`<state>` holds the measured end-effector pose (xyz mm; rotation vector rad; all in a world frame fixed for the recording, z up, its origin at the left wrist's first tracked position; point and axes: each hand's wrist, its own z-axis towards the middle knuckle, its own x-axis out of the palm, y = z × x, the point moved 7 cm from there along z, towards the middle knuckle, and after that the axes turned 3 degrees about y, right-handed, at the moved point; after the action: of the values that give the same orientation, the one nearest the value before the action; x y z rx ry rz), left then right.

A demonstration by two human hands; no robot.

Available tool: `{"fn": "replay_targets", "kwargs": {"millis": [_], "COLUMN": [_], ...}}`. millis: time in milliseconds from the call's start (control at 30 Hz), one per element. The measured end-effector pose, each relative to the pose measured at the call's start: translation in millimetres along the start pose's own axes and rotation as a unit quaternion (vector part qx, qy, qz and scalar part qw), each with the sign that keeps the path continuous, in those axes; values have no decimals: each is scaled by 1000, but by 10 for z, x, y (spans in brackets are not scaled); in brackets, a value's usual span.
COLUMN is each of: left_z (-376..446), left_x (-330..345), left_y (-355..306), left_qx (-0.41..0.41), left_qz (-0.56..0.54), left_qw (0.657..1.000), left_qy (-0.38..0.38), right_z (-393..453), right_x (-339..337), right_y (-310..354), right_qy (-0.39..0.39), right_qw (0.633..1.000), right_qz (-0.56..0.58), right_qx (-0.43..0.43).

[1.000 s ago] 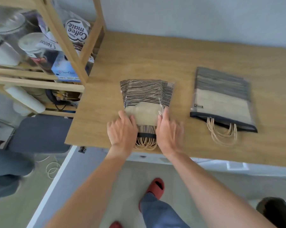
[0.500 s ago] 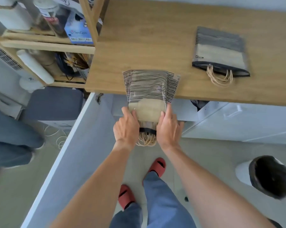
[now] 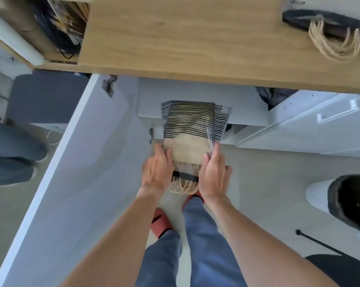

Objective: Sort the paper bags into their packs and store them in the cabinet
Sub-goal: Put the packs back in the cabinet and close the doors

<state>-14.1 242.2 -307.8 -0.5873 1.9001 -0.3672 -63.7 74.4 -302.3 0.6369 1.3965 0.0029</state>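
A clear pack of striped paper bags (image 3: 192,129) hangs below the wooden countertop (image 3: 175,38), in front of the open white cabinet (image 3: 195,96). My left hand (image 3: 157,167) grips its left edge and my right hand (image 3: 213,170) grips its right edge. The bags' rope handles dangle between my wrists. The pack's far end reaches the cabinet's opening. A second pack of bags (image 3: 328,30) lies on the countertop at the upper right, its rope handles toward me.
The cabinet's white door (image 3: 71,172) stands open on my left. A white drawer front with a handle (image 3: 324,121) is on the right. A white bin with a black liner (image 3: 349,201) stands at the right. A wooden shelf (image 3: 40,34) with clutter is upper left.
Both hands have carried the striped pack off the countertop's edge and down toward the cabinet opening. My view has tilted further down.
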Motion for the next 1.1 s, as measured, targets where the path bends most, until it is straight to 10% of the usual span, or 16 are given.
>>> {"fn": "replay_targets", "kwargs": {"millis": [333, 600, 800, 1100], "left_z": [2313, 3060, 2429, 404], "left_x": [514, 521, 289, -75], "left_y": [296, 318, 174, -1033], "left_qx": [33, 13, 90, 302], "left_qz": [-63, 92, 115, -6], "left_qw": [997, 991, 977, 952], "left_qy": [-14, -93, -158, -45], "right_z": [1828, 2347, 1852, 808], "right_x": [1647, 2107, 1665, -384], "right_y": [154, 225, -151, -473], "right_qy": [42, 41, 97, -9], "right_qw": [995, 994, 994, 997], "right_qz": [59, -24, -43, 80], "right_qx": [-61, -97, 9, 8]}}
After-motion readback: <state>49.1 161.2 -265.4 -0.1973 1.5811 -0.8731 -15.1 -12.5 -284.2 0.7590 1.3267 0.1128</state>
